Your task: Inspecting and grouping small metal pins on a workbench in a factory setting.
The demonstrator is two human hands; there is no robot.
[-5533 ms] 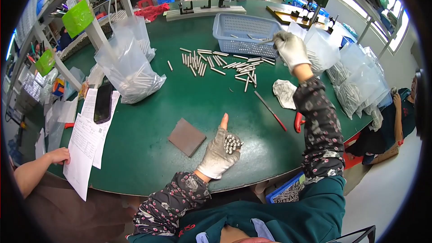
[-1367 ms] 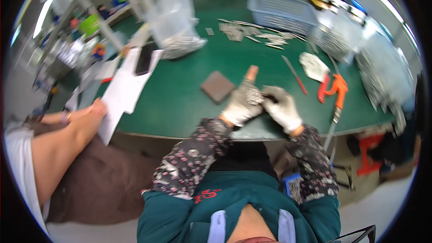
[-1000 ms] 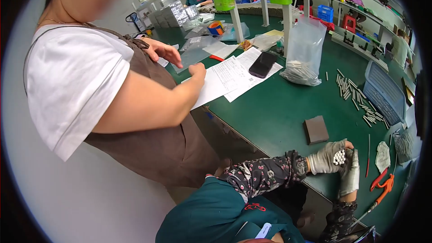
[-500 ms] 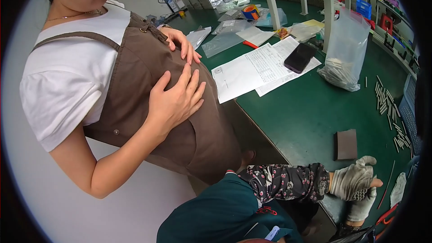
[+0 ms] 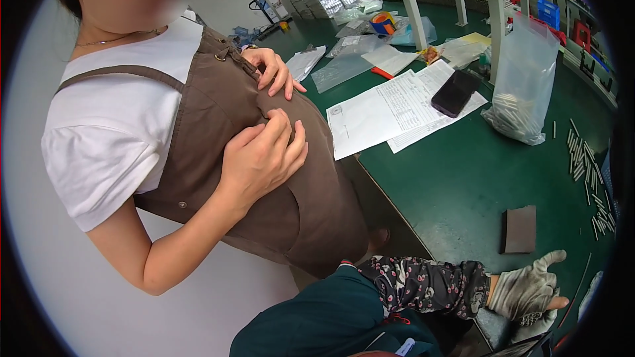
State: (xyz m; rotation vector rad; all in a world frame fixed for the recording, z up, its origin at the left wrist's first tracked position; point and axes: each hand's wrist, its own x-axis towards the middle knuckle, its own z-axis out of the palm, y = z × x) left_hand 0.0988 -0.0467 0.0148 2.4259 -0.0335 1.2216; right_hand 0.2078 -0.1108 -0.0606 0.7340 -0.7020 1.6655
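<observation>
My left hand (image 5: 527, 289), in a worn grey-white work glove with a bare fingertip, reaches over the green table's near right part. Its visible fingers are spread apart, and I see nothing held in them. Under it, and mostly hidden by it, is my right hand (image 5: 541, 325), also gloved; its fingers do not show clearly. A brown rectangular block (image 5: 519, 230) sits just beyond my left hand. To the right of my hands lies a thin reddish rod (image 5: 577, 291). Several short metal pins (image 5: 582, 158) are scattered farther off at the right.
A person in a brown pinafore (image 5: 264, 178) stands close on my left, hands at their front. On the green table (image 5: 436, 192) are printed sheets (image 5: 370, 119), a black phone (image 5: 455, 92) and a clear bag of pins (image 5: 519, 109). White posts (image 5: 496, 39) rise behind.
The view has shifted, so the scene sits slightly lower and to the right. My left hand's fingers have spread wider, and less of my right hand shows. The other person's nearer hand has curled its fingers.
</observation>
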